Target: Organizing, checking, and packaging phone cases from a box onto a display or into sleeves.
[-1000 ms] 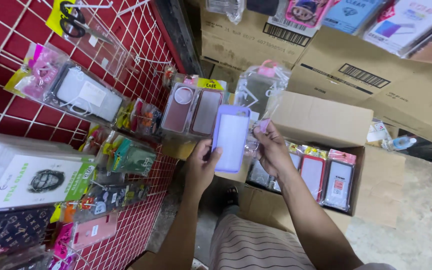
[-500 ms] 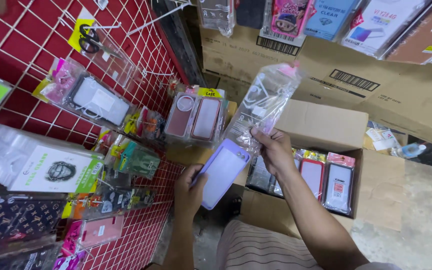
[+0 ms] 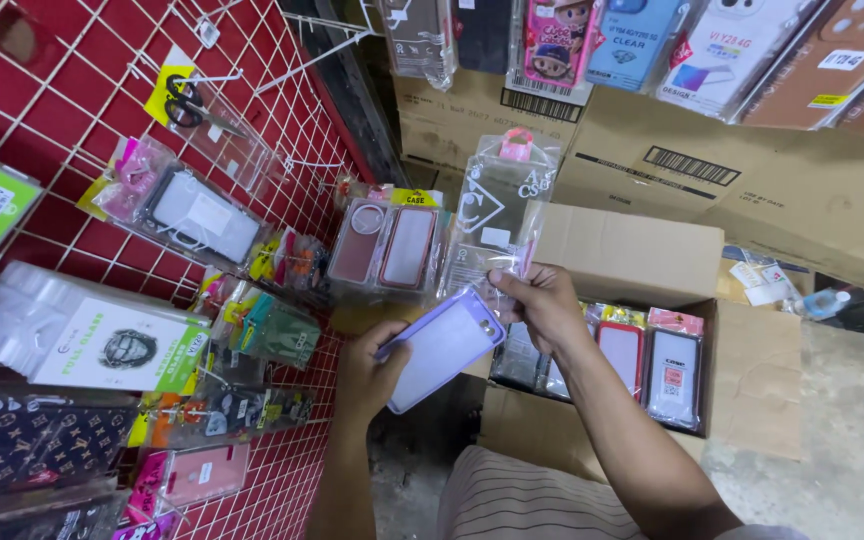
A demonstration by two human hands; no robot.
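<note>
Item: lilac phone case (image 3: 444,346), long axis slanting from lower left up to upper right, its upper corner touching the mouth of the clear plastic sleeve (image 3: 499,232). The left hand (image 3: 370,368) is gripping the case by its lower end; the right hand (image 3: 544,300) is pinching the sleeve's lower edge, the sleeve rising upright above it. The right hand is lying nearer the sleeve mouth, just beside the case's top. Open cardboard box (image 3: 752,370) of packaged cases sitting directly below.

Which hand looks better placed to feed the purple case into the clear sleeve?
Left, probably: the left hand grips the purple phone case, its upper end near the sleeve's lower edge. The right hand only pinches the clear plastic sleeve, holding it upright.
</note>
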